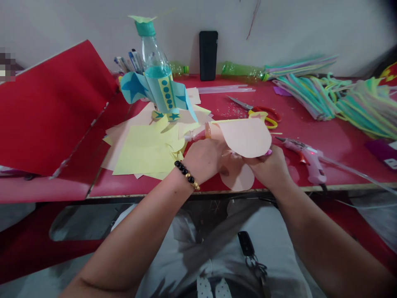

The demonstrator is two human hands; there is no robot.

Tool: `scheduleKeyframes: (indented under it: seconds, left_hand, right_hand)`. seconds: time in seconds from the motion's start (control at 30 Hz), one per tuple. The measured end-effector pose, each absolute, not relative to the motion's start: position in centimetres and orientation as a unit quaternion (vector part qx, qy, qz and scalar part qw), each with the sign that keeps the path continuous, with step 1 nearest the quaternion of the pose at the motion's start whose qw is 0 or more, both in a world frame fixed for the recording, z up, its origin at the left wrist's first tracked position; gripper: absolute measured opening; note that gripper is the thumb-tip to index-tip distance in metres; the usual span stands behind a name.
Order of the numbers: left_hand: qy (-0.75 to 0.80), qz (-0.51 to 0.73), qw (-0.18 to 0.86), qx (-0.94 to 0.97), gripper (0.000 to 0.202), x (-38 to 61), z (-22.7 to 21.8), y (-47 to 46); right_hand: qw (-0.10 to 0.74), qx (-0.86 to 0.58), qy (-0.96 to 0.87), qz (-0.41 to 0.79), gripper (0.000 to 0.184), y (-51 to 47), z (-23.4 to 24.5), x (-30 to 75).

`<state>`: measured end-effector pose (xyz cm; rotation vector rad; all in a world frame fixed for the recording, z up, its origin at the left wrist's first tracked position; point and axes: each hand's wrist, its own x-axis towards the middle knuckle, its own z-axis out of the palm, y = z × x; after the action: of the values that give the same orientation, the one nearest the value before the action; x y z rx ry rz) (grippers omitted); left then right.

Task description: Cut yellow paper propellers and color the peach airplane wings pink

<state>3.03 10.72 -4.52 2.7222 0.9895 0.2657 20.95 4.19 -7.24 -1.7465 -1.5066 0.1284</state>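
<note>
A plastic bottle (196, 134) wrapped in pale pink paper lies on its side near the table's front edge, its neck pointing left. My left hand (208, 159), with a bead bracelet at the wrist, is closed around the neck side. My right hand (270, 167) grips the other end, where a bit of bright pink shows at the fingers. One rounded pink paper flap (248, 138) sticks out on top, and another rounded flap (238, 179) hangs below. Most of the bottle's body and several fingertips are hidden by paper and hands.
A decorated blue paper-covered bottle (163, 89) stands on paper sheets (142, 151). Scissors (263, 114) and a lit pink glue gun (310, 159) lie to the right. Pipe cleaners (310, 97), a green bottle (242, 71) and an upright phone (208, 56) are behind. A red board (56, 107) leans left.
</note>
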Motion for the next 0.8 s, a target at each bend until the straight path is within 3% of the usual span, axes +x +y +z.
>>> scheduleKeyframes:
  seconds: [0.13, 0.63, 0.8]
  left_hand:
    - [0.344, 0.088, 0.11, 0.928, 0.049, 3.0, -4.7, 10.7]
    - [0.323, 0.094, 0.112, 0.935, 0.032, 2.9, -4.2, 10.7]
    - [0.336, 0.071, 0.111, 0.932, 0.045, 2.8, -4.2, 10.7]
  right_hand:
    - [0.395, -0.688, -0.606, 0.057, 0.021, 4.0, -6.9, 20.7]
    - [0.371, -0.646, -0.649, 0.156, 0.022, 2.2, -5.6, 18.3]
    - [0.405, -0.654, -0.62, 0.157, 0.017, 2.3, -5.2, 19.1]
